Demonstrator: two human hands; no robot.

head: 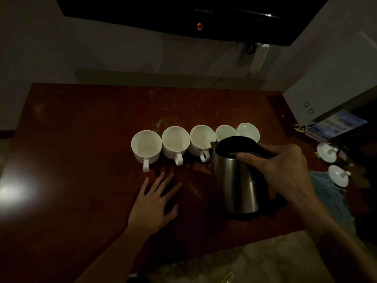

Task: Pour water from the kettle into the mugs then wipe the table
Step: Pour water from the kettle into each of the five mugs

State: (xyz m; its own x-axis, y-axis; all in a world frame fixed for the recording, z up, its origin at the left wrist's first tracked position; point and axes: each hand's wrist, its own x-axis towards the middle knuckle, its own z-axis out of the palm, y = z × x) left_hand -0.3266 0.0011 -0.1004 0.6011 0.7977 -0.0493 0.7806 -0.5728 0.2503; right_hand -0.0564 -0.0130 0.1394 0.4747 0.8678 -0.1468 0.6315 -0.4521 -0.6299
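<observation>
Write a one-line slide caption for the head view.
Right hand grips the steel kettle beside five white mugs; left hand rests flat on the table.

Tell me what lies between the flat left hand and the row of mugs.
Head view: only bare table separates the left hand from the mugs; its fingertips stop just short of the mug handles.

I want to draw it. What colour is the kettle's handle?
Black, on the shiny steel kettle; the head view shows it.
</observation>
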